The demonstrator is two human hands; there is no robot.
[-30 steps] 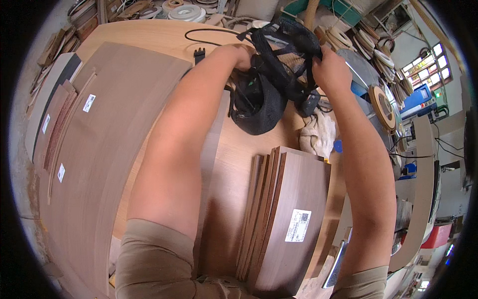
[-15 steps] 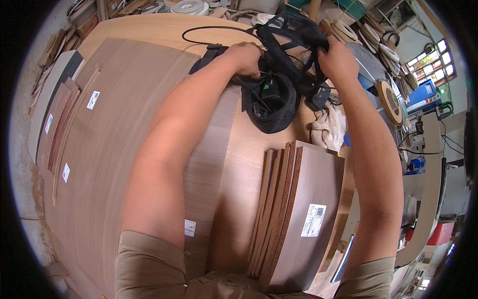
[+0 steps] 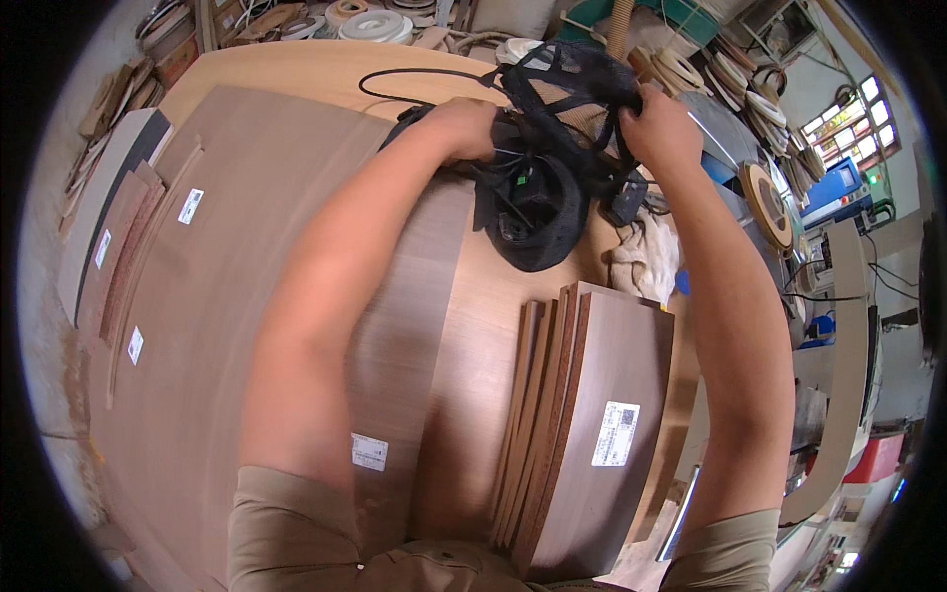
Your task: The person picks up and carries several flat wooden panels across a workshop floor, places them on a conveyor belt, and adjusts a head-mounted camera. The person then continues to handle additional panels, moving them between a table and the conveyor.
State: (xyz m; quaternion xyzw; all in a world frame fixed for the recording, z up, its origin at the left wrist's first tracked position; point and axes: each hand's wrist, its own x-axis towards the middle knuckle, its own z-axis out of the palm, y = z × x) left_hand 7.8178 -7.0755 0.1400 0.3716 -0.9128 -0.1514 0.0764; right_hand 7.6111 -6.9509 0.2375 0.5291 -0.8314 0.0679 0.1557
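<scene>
A black mesh bag [image 3: 592, 128] with straps and a loop of black cable [image 3: 424, 74] is at the far end of the wooden work surface. In its lower pouch sits a dark device [image 3: 523, 197] with a small green mark. My left hand [image 3: 469, 128] is closed at the bag's left side, its fingertips partly hidden by the black fabric. Gripping the mesh at its upper right is my right hand [image 3: 659, 123]. Below that hand, a small black box [image 3: 623, 202] hangs by the bag, just above a crumpled whitish cloth [image 3: 643, 259].
Several brown wood-grain boards [image 3: 612, 405] stand stacked on edge in front of me, the outer one labelled. A large brown panel [image 3: 237, 296] covers the left side, with narrow strips [image 3: 138, 257] along its edge. Rolls of edge banding [image 3: 769, 202] crowd the right.
My left hand has shifted slightly left and down, its fingers curling more at the bag. My right hand has moved a little left and down. The mesh top has sagged slightly.
</scene>
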